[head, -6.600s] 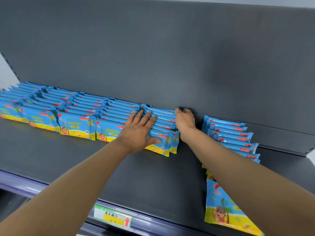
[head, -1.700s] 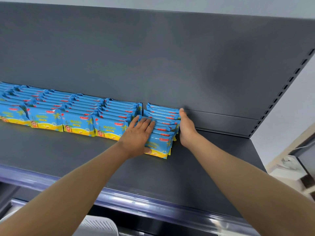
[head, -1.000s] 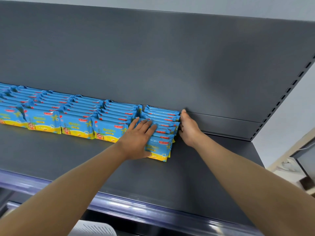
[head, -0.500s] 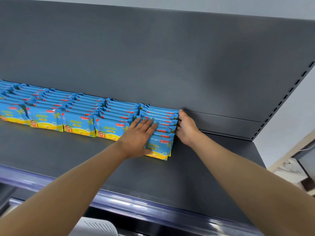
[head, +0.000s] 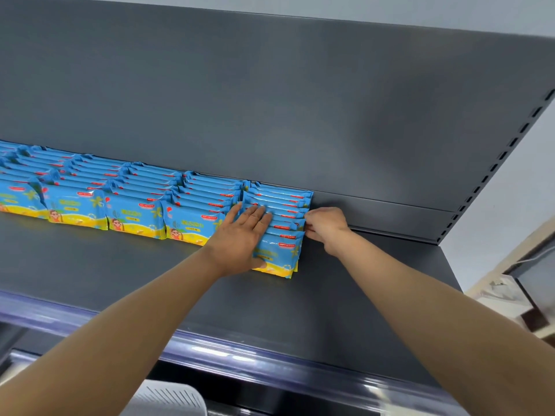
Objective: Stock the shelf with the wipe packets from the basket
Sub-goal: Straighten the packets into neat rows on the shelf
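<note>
Blue and yellow wipe packets stand in leaning rows along the back of the dark grey shelf [head: 345,289]. The rightmost row [head: 282,223] sticks out a little further forward than the others. My left hand [head: 240,235] lies flat with straight fingers on the front of that row, thumb near the front packet's lower edge. My right hand [head: 326,225] is at the row's right side, fingers curled against the packet edges near the middle. The basket shows only as a white slatted corner [head: 171,399] at the bottom edge.
More packet rows [head: 99,193] run off to the left. The shelf's back panel [head: 270,100] rises behind them, with a slotted upright [head: 492,169] at the right end. A purple price rail [head: 240,360] lines the front edge.
My right hand slid forward along the row's right side and its fingers curled in. My left hand stays flat on the front packets. An earlier separate stack at the right is gone.
</note>
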Available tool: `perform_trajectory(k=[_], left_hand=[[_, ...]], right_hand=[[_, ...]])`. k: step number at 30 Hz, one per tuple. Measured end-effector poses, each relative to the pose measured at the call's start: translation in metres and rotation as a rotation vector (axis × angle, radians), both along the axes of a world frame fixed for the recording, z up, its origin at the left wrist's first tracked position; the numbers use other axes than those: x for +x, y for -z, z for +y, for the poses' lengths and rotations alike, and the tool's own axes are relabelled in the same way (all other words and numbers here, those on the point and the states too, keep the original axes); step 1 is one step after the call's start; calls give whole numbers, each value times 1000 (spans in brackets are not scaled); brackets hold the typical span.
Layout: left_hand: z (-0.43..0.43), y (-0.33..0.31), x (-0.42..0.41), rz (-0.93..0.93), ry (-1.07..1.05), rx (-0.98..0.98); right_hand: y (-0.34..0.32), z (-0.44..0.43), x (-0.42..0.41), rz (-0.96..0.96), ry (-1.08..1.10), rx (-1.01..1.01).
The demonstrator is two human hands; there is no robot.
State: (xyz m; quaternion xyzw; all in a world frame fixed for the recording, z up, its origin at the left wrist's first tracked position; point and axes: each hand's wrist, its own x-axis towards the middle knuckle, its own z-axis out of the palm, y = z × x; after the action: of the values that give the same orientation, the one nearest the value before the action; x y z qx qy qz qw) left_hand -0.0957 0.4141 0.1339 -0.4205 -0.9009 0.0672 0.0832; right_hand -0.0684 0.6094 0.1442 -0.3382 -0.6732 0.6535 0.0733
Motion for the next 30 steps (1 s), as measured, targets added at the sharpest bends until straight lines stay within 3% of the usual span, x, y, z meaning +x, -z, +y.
perform_trajectory(k=[6, 15, 20, 24, 30], left_hand=[[-1, 1, 1, -18, -19, 10], [-3, -2, 1, -35, -17, -3], [-14, -4, 1, -48, 25, 98], [-27, -7, 3, 38, 67, 201], [-30, -5, 9, 95, 85, 206]], right_hand=[[-6, -11, -2, 16, -24, -24], [-13, -15, 10, 59, -41, 327], [-22, -23, 16, 142, -104, 559], [-28, -29, 18, 160, -144, 625], [-30, -43, 19, 170, -212, 674]])
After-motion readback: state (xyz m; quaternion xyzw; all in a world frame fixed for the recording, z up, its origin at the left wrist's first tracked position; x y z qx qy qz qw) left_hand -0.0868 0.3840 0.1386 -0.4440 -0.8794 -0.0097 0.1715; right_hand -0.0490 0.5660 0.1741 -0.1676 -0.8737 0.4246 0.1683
